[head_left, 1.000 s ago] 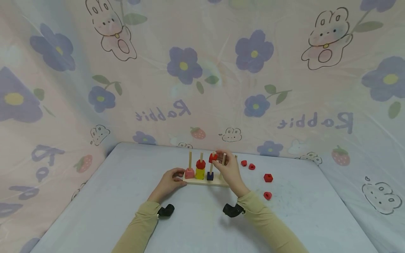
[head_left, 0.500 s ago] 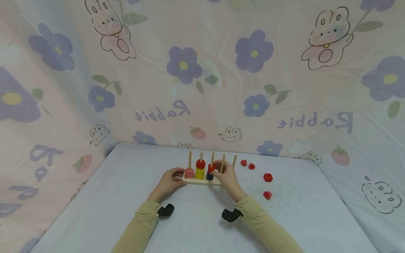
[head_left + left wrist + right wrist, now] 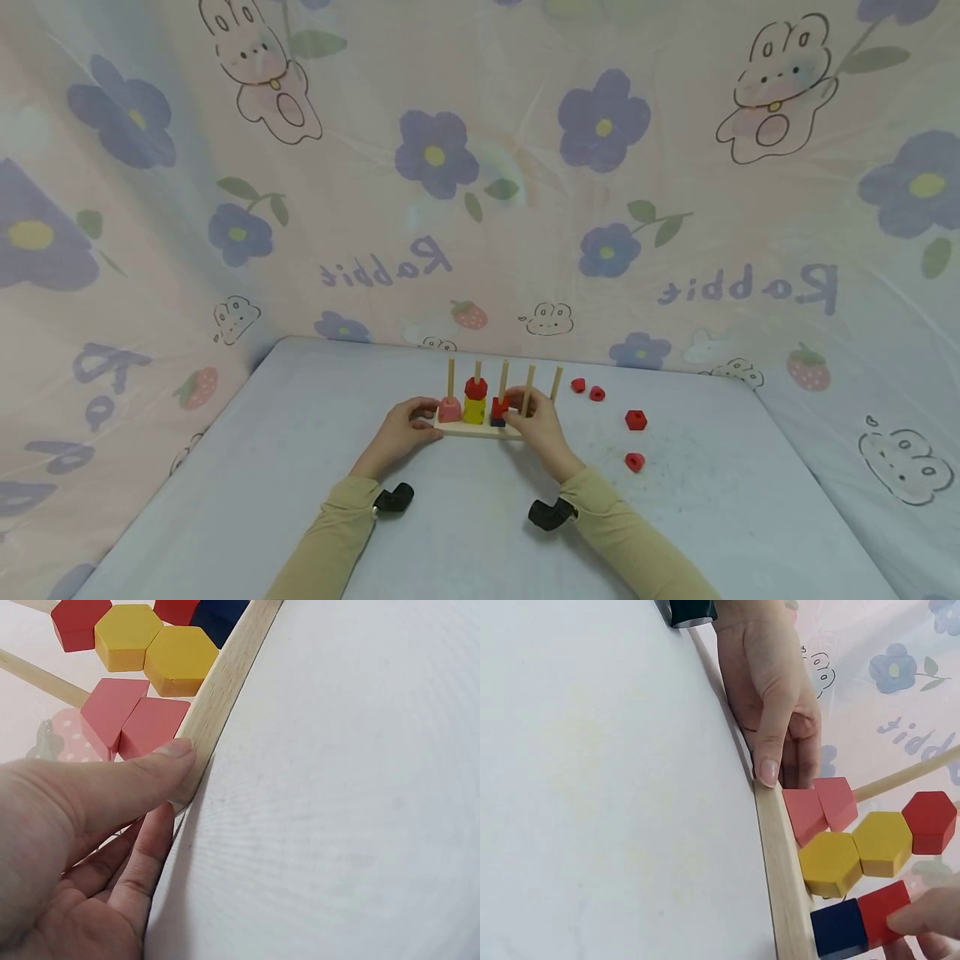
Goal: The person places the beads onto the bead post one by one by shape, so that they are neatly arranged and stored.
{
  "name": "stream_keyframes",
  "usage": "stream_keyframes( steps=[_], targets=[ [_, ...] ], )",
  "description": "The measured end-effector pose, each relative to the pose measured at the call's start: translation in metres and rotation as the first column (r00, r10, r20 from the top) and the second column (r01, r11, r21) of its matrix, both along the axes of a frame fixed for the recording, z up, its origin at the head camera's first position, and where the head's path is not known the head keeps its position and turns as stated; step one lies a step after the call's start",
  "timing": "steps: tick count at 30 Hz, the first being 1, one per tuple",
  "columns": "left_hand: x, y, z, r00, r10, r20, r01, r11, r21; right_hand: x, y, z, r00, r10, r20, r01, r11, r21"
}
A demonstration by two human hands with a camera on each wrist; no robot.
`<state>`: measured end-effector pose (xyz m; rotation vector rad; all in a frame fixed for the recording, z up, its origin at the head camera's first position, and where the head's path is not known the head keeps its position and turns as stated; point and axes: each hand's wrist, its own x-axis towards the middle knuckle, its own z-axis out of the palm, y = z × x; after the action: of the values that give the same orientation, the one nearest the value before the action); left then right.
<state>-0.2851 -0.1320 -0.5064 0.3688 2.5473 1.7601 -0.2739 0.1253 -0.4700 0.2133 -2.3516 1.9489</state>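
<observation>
The right hand [image 3: 542, 427] pinches the red block [image 3: 881, 909], which is on the third peg [image 3: 504, 377], sitting on the blue block [image 3: 840, 930]. The left hand [image 3: 401, 425] holds the near end of the board [image 3: 787, 900], thumb on the front edge and fingers behind. If the right hand pushes on just one side, I think the red block could tilt and get stuck on its peg. If the left hand lets go too soon, the board might slide or twist. The right hand's fingers are also close around the fourth peg [image 3: 529, 383], so pulling away fast could bump it and shake the board. One second ago, the red block was up near the top of its peg; now it is down by the blue one, and the right hand is lower too. The left hand has stayed in the same spot.
</observation>
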Motion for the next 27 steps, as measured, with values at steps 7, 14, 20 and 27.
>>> stream_keyframes(
  steps=[7, 14, 20, 27],
  targets=[
    [0.001, 0.002, 0.001, 1.000, 0.004, 0.001, -0.004, 1.000, -0.001, 0.029, 0.005, 0.027, 0.994, 0.047, -0.098, -0.044, 0.999, 0.026],
    [0.001, 0.002, 0.000, 1.000, 0.004, 0.000, -0.004, 1.000, -0.002, 0.043, 0.020, 0.027, 0.977, 0.052, -0.206, -0.033, 0.995, 0.091],
    [0.000, 0.001, -0.001, 1.000, 0.000, -0.013, 0.000, 1.000, 0.007, 0.056, 0.039, 0.043, 0.981, 0.057, -0.184, -0.040, 0.994, 0.098],
    [0.000, 0.001, 0.000, 1.000, 0.002, -0.024, -0.002, 1.000, -0.015, 0.046, 0.081, 0.035, 0.971, 0.052, -0.232, -0.018, 0.989, 0.146]
  ],
)
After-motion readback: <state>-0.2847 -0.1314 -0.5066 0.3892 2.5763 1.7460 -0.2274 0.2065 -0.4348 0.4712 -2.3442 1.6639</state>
